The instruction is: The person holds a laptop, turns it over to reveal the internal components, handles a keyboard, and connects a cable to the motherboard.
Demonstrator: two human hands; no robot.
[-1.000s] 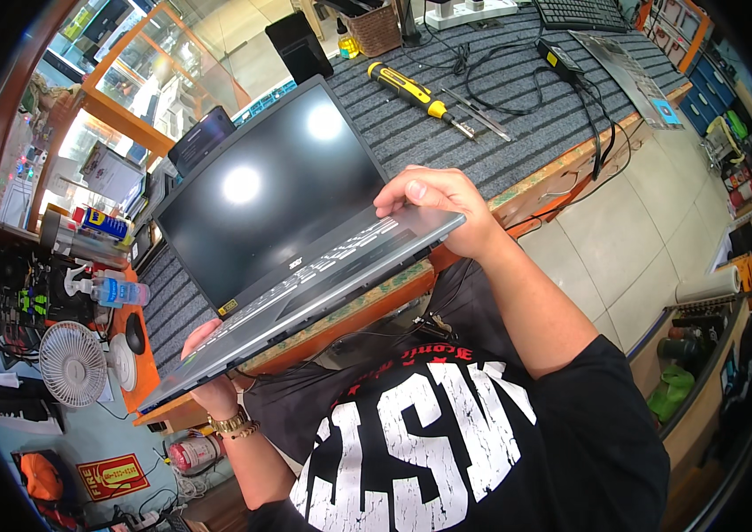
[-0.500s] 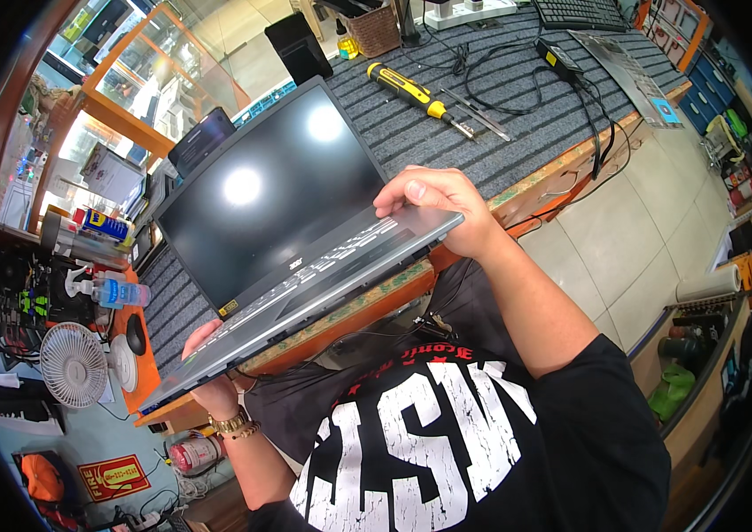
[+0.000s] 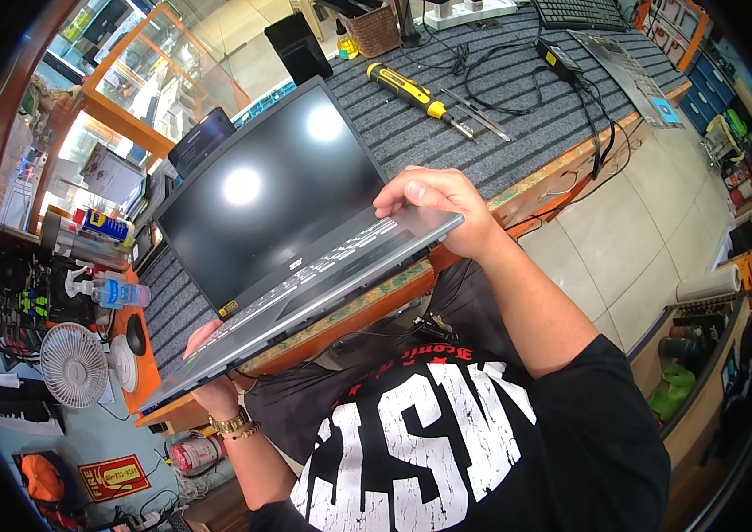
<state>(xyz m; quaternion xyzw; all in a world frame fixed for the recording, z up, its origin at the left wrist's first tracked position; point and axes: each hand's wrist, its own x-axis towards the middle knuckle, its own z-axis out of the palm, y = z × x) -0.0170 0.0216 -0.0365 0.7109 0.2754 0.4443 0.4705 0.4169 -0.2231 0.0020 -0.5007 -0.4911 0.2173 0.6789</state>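
A grey laptop (image 3: 269, 191) stands unfolded at the bench's near edge, its dark screen mirroring two bright lights. Its keyboard half is tilted, with the front edge lifted off the bench. My left hand (image 3: 207, 372) grips the near left corner, thumb on top and the other fingers underneath, partly hidden. At the right side, my right hand (image 3: 442, 206) is closed round the edge, with the thumb and a finger above the keyboard near the hinge. Beyond the laptop lies a yellow-and-black screwdriver (image 3: 407, 90), beside thin metal tweezers (image 3: 478, 113).
A grey striped mat (image 3: 500, 151) covers the bench. Black cables and a power adapter (image 3: 560, 60) lie at the back right. To the left are a spray bottle (image 3: 108, 290), a white fan (image 3: 74, 365) and a black mouse (image 3: 136, 335). A black stand (image 3: 298, 46) rises behind the screen.
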